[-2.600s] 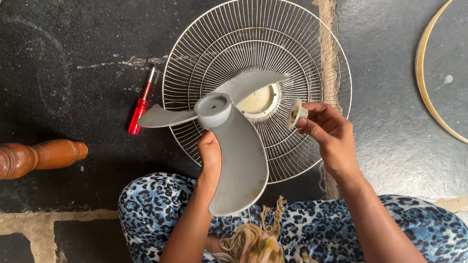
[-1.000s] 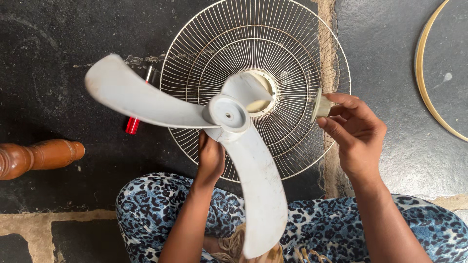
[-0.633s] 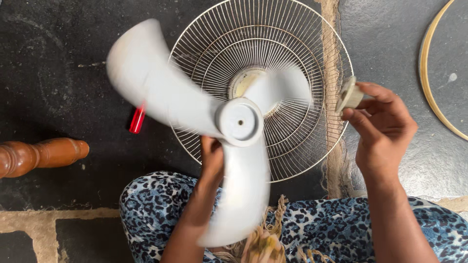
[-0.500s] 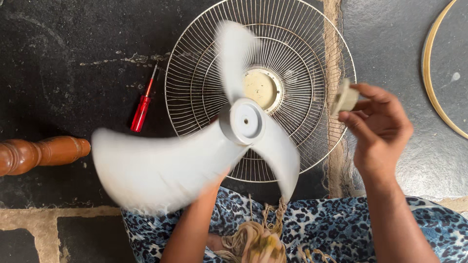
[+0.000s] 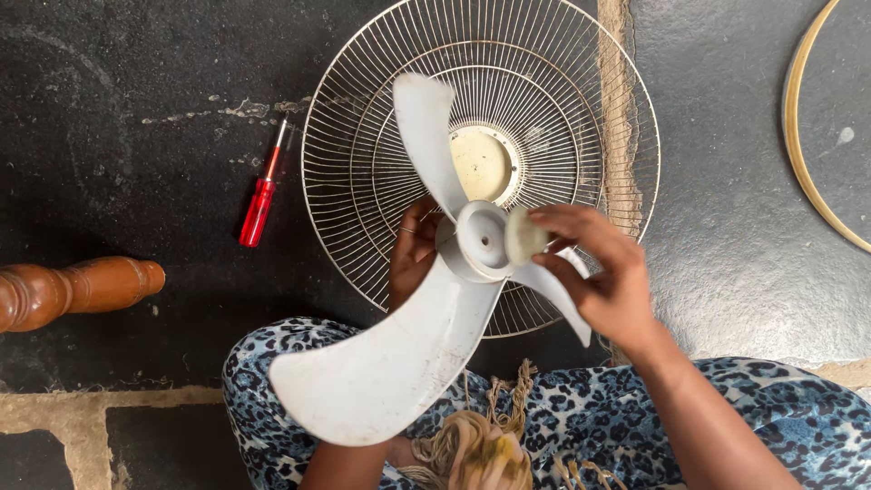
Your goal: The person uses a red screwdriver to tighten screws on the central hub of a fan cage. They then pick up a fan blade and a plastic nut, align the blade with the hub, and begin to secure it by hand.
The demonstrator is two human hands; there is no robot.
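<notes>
A grey three-bladed fan blade (image 5: 426,336) is held above a wire fan guard (image 5: 562,118) lying on the floor, gripped from behind by the left hand (image 5: 413,249), whose fingers are largely hidden. A small round cap (image 5: 523,237) is pinched at the hub (image 5: 481,241) by the right hand (image 5: 599,277). A red screwdriver (image 5: 257,207) lies nearby.

We see a grey three-bladed plastic fan blade (image 5: 426,336) held hub-up; a small round cream plastic cap (image 5: 523,237) sits just beside its hub.
</notes>
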